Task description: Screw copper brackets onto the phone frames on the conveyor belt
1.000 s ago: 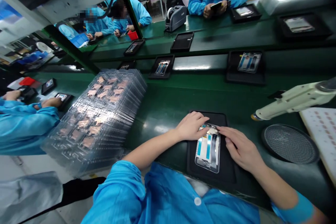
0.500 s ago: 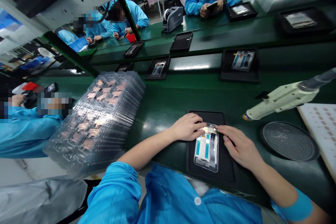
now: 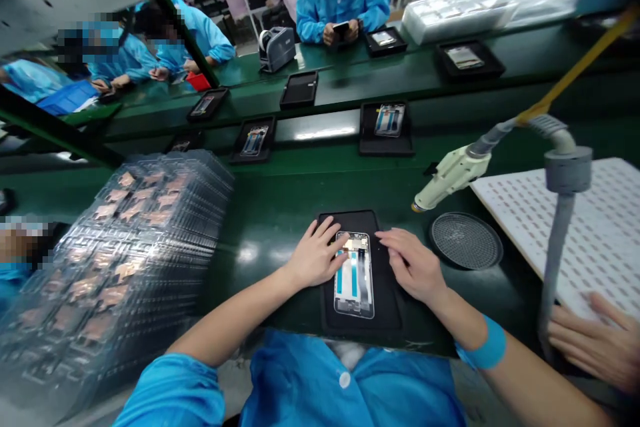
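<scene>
Touching: the left hand (image 3: 317, 255) lies open, its fingertips on the upper left edge of a phone display frame (image 3: 354, 280), with no closed hold.

Nearest: the right hand (image 3: 413, 263), open with fingers spread, sits just beside the upper right edge; whether it touches I cannot tell.

Phone: it lies flat on a black mat (image 3: 385, 321) at lower middle, with blue strips and a small gold-coloured piece (image 3: 354, 243) at its top end.

Risk: uneven fingertip pressure could shift that piece or crease the thin parts; a bump could slide the loosely held phone across the mat.

Around: a stack of clear trays (image 3: 130, 240) with copper-coloured parts fills the left; a cream hose-fed tool (image 3: 450, 177) hangs upper right of the mat, above a round mesh pad (image 3: 465, 240).

Nearby: another person's hand (image 3: 590, 340) rests on a white perforated board (image 3: 555, 227) at right.
</scene>
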The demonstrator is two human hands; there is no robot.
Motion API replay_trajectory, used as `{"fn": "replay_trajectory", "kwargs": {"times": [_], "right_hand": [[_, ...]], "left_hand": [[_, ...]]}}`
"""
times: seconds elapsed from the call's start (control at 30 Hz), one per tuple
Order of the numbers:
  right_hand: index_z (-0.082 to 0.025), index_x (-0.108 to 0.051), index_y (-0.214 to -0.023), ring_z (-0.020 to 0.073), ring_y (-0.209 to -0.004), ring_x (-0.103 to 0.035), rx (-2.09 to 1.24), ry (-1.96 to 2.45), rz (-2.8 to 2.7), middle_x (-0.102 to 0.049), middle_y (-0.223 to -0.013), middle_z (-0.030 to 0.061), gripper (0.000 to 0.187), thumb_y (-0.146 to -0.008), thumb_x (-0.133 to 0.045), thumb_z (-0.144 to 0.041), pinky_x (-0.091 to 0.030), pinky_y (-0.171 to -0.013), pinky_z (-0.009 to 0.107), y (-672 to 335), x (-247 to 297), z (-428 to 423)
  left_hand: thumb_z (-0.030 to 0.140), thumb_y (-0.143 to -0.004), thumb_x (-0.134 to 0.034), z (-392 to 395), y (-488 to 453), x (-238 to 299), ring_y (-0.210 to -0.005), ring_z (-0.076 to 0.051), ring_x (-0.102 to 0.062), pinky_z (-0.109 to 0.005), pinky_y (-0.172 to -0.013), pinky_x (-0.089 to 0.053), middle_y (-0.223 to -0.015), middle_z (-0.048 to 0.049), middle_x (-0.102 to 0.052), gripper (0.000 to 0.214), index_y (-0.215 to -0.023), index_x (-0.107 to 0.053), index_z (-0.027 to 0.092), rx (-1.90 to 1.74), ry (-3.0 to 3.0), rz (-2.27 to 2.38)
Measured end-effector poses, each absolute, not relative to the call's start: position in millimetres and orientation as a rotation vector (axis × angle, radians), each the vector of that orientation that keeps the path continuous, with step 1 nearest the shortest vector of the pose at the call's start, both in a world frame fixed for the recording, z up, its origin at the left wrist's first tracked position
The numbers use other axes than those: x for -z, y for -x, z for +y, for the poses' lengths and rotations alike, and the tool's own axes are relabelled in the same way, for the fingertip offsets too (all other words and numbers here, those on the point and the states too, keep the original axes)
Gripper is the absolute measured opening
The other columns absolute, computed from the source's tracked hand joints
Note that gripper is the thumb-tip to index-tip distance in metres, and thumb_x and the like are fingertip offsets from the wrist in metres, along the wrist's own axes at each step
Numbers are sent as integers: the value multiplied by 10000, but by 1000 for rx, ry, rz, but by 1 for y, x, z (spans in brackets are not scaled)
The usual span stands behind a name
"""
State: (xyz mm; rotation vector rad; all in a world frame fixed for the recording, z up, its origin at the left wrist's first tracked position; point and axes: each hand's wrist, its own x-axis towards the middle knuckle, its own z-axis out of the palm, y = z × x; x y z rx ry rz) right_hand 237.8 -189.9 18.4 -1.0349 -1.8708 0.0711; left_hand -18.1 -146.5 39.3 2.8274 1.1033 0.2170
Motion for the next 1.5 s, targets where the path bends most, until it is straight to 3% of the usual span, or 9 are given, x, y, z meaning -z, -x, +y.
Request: {"fn": "replay_trajectory", "kwargs": {"times": [0.13, 0.23, 0.3, 0.37, 0.43, 0.5, 0.63, 1.17, 1.5], "right_hand": [[-251, -577, -1337, 330, -1283, -555, 216, 1166, -1499, -563, -1367, 126, 469, -893, -646, -117, -495, -1083, 534, -257, -40, -189], [-208, -397, -1512, 393, -1479, -321, 143, 1265, -1277, -324, -1580, 191, 794, -833, -805, -262, -334, -1200, 616, -272, -56, -160], [-168, -355, -1518, 365, -1404, -446, -156, 1247, -1175, -391, -1537, 218, 944, -757, -877, -365, -377, -1177, 595, -280, -64, -131], [-140, -456, -1427, 298, -1069, -673, -411, 1196, -1134, -596, -1327, 197, 869, -724, -879, -428, -550, -985, 539, -285, -73, -106], [-129, -589, -1256, 219, -736, -686, -508, 1170, -1144, -696, -1077, 137, 658, -740, -848, -443, -610, -731, 434, -289, -81, -92], [-133, -653, -1090, 171, -602, -635, -489, 1158, -1141, -700, -938, 93, 454, -767, -817, -407, -571, -596, 344, -292, -87, -91], [-138, -652, -989, 144, -558, -614, -331, 1132, -1054, -683, -885, 57, 310, -760, -780, -303, -526, -536, 294, -298, -88, -113], [-191, -540, -953, 153, -458, -546, -89, 1230, -880, -631, -742, -2, 339, -694, -682, -358, -432, -416, 305, -314, -58, -135], [-193, -535, -958, 135, -434, -521, -85, 1183, -857, -623, -718, -15, 308, -690, -656, -285, -421, -394, 303, -318, -55, -131]], "left_hand": [[433, -1047, -502, -146, 8, -32, -1498, -336, -392, -591, -1217, -335, -1511, -145, -538, 447, -1400, -612, 182, -299, -2766, 1158], [444, -1035, -524, -138, -9, -28, -1480, -331, -421, -593, -1224, -323, -1500, -143, -553, 447, -1380, -633, 183, -366, -2738, 1147], [447, -1029, -534, -132, -21, -27, -1475, -323, -430, -587, -1229, -318, -1502, -135, -554, 446, -1376, -640, 188, -404, -2710, 1138], [449, -1025, -543, -126, -29, -25, -1471, -317, -438, -583, -1234, -312, -1503, -127, -554, 444, -1375, -643, 195, -435, -2678, 1138], [451, -1022, -549, -123, -33, -23, -1471, -314, -440, -582, -1239, -305, -1501, -121, -556, 439, -1373, -646, 205, -461, -2651, 1135], [454, -1022, -553, -122, -33, -21, -1477, -309, -434, -580, -1246, -296, -1503, -120, -554, 432, -1369, -650, 216, -487, -2628, 1121], [445, -1020, -561, -119, -32, -18, -1516, -311, -374, -598, -1255, -273, -1525, -126, -530, 424, -1368, -646, 218, -506, -2571, 1076], [411, -1037, -482, -113, -34, -14, -1549, -305, -306, -588, -1295, -188, -1578, -125, -470, 535, -1504, -470, 152, -534, -2512, 963], [315, -951, -535, -113, -34, -13, -1541, -299, -328, -580, -1299, -186, -1550, -148, -497, 463, -1382, -521, 148, -604, -2474, 945]]}}
